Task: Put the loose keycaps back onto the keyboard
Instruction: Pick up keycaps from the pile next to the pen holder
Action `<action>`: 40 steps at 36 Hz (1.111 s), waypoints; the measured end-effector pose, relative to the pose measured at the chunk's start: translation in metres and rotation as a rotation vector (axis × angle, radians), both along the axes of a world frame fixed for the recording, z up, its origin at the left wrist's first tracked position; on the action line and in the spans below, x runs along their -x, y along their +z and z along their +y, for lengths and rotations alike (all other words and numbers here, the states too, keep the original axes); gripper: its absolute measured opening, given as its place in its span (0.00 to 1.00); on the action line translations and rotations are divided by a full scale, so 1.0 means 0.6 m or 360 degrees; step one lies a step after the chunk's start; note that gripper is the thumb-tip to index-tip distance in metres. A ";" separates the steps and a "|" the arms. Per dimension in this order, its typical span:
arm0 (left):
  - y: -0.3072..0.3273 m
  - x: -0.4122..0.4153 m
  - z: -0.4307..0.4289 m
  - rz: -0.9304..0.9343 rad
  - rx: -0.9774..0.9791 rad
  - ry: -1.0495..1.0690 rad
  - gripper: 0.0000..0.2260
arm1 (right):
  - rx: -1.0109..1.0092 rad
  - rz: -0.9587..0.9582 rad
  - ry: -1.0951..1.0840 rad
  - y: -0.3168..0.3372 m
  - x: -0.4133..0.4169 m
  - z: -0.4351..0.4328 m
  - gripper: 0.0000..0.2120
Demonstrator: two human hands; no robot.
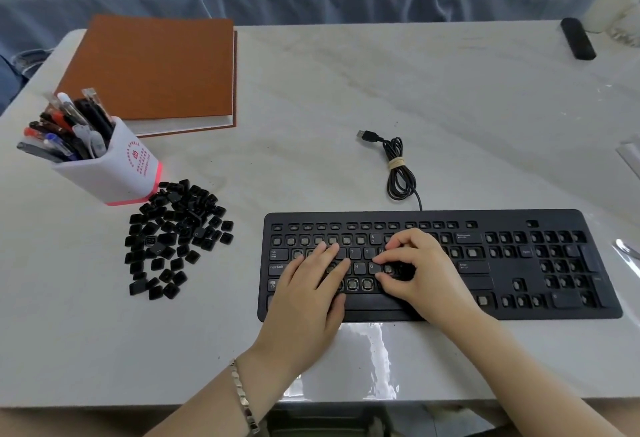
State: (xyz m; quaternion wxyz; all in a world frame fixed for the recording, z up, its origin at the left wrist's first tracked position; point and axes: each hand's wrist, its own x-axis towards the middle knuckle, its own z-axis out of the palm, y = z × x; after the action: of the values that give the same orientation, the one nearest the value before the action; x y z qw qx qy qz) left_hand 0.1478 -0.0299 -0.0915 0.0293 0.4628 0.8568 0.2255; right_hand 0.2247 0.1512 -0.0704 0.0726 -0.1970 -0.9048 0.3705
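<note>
Left wrist: my bracelet [244, 398] sits closest, at the near edge of the tabletop [346, 97].
Left hand: my left hand [308, 301] lies flat on the left half of the keyboard [519, 308]. Its fingers [332, 256] are straight and a little apart, resting on the letter rows.
Right hand: my right hand [415, 273] is curled over the middle row, just right of the G key. I cannot tell whether these fingers [398, 256] are clamped on a keycap, because they hide what is under them.
Keyboard: black, lying near me on the right. Most sockets are bare; T, Y, Tab, Caps Lock, Backspace and Enter are seated.
Loose keycaps: the pile of keycaps [173, 235] lies on the tabletop left of the keyboard, apart from it.
Pen holder: a white pen holder [117, 166] full of pens, touching the pile's far edge.
Notebook: a brown notebook [156, 69] behind the holder.
Cable: the keyboard's bundled USB cable [398, 166] lies just beyond its top edge.
</note>
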 end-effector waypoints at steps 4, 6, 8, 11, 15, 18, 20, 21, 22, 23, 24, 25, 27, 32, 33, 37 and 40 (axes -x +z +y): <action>0.004 -0.002 0.004 0.0053 -0.0019 -0.0058 0.17 | -0.0040 0.0035 0.0014 -0.001 0.000 0.000 0.09; 0.004 -0.004 0.009 0.0075 0.0003 -0.0135 0.18 | -0.0061 0.0078 0.0016 -0.003 -0.003 -0.001 0.10; 0.002 -0.004 0.017 0.0114 0.0078 -0.0195 0.19 | -0.0069 0.0122 0.0001 -0.003 -0.006 -0.002 0.11; 0.001 -0.006 0.027 0.0123 0.0114 -0.0165 0.19 | -0.0028 0.0113 -0.0030 0.001 -0.008 0.000 0.14; 0.005 -0.011 0.035 0.0115 0.0090 -0.0112 0.18 | 0.0077 0.0059 -0.0040 0.006 -0.015 0.009 0.17; 0.002 -0.009 0.037 0.0131 0.0073 -0.0112 0.18 | 0.0106 0.0097 -0.0090 0.006 -0.020 0.014 0.14; -0.002 -0.006 0.036 0.0175 0.0095 -0.0140 0.18 | 0.0104 0.0100 -0.0099 0.008 -0.019 0.014 0.13; -0.002 -0.005 0.035 0.0196 0.0113 -0.0153 0.18 | 0.0099 0.0096 -0.0099 0.010 -0.018 0.014 0.12; -0.001 -0.004 0.035 0.0207 0.0130 -0.0160 0.18 | 0.0092 0.0084 -0.0096 0.012 -0.016 0.013 0.12; 0.000 -0.004 0.035 0.0213 0.0142 -0.0159 0.17 | 0.0082 0.0060 -0.0091 0.014 -0.015 0.013 0.12; 0.002 -0.004 0.035 0.0212 0.0160 -0.0152 0.17 | 0.0068 0.0030 -0.0086 0.016 -0.013 0.012 0.12; 0.005 -0.005 0.036 0.0202 0.0179 -0.0135 0.17 | 0.0052 0.0002 -0.0082 0.018 -0.011 0.011 0.12; 0.014 -0.008 0.039 0.0166 0.0213 -0.0086 0.17 | 0.0027 -0.0035 -0.0083 0.022 -0.005 0.007 0.12; 0.035 -0.008 0.047 0.0183 0.0409 -0.0066 0.18 | 0.0037 -0.0110 -0.0074 0.045 0.022 -0.016 0.13; 0.037 -0.006 0.047 0.0188 0.0436 -0.0068 0.18 | 0.0036 -0.0121 -0.0065 0.052 0.029 -0.023 0.13; 0.039 0.003 0.044 0.0157 0.0445 -0.0120 0.17 | -0.0013 -0.0108 -0.0040 0.076 0.059 -0.041 0.13; 0.037 0.018 0.017 0.0088 0.0221 -0.0224 0.16 | -0.0043 -0.0042 -0.0021 0.095 0.084 -0.047 0.12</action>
State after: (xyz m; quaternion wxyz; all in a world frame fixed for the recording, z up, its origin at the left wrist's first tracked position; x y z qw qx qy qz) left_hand 0.1368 -0.0194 -0.0695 0.0535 0.5248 0.8362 0.1501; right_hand 0.1744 0.1229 -0.0134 0.0659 -0.2068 -0.9092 0.3552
